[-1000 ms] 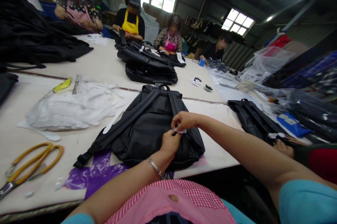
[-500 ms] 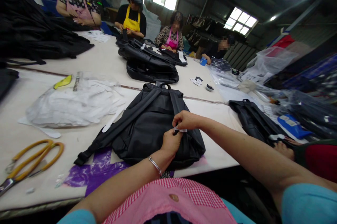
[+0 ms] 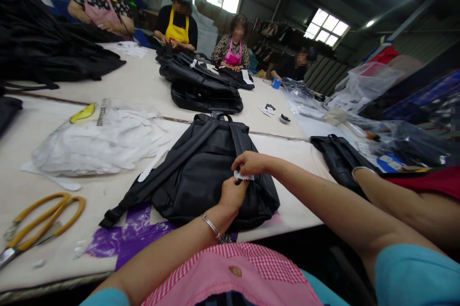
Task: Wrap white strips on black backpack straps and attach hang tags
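Note:
A black backpack (image 3: 194, 179) lies on the table in front of me, its shoulder straps facing up. Over its right strap both my hands meet. My left hand (image 3: 233, 194) is closed around the strap, fingers partly hidden. My right hand (image 3: 251, 163) pinches a small white paper strip (image 3: 246, 176) with a scalloped edge, wrapped about the strap. Another white paper strip (image 3: 146, 169) rests at the backpack's left side, partly by the left strap.
A clear bag of white strips (image 3: 97, 145) and orange-handled scissors (image 3: 46, 220) lie left. Black bags (image 3: 201, 81) are piled ahead. A co-worker's arm (image 3: 391, 196) reaches to another black backpack (image 3: 332, 153) at right. Several people work across the table (image 3: 136, 81).
My right hand has shifted slightly on the white strip, and more of the strip shows. The co-worker's arm at right has reached further in over the other backpack.

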Tool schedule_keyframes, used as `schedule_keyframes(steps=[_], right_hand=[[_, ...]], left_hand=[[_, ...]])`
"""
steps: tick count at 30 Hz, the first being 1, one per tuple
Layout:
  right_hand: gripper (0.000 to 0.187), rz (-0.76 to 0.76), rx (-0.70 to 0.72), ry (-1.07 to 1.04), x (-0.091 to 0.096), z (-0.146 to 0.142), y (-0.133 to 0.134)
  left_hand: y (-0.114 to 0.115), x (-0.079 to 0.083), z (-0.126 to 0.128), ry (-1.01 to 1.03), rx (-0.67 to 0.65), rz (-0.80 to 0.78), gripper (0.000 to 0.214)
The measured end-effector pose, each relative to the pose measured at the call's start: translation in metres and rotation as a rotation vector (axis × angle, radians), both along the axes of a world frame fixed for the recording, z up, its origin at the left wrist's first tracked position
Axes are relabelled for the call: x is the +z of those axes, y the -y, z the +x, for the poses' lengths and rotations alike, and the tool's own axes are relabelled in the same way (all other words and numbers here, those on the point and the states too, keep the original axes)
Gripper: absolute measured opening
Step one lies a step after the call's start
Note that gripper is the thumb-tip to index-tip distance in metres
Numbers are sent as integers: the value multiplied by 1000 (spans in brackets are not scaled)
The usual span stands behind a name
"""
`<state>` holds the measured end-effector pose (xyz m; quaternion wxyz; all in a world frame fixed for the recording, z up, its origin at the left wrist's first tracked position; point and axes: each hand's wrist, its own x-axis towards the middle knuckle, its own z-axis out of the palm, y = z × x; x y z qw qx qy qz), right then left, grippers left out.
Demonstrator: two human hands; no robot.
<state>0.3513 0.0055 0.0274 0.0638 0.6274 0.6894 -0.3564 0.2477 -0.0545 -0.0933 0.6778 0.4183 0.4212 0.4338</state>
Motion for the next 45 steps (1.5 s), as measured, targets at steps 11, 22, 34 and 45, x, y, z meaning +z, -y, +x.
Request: schedule_keyframes(steps=[11,22,34,45], right_hand=[[26,39,63,166,6,-15,1],[15,172,243,173,3,-15,6],[12,216,148,-198,-16,6,9],[31,208,129,175,2,-7,9]], left_hand=[[-1,0,-1,-10,18,34,38],[-2,-1,0,16,41,35,34],[-3,-3,-2,-61,19,-30,31],[-2,-1,-1,-32,17,8,45]])
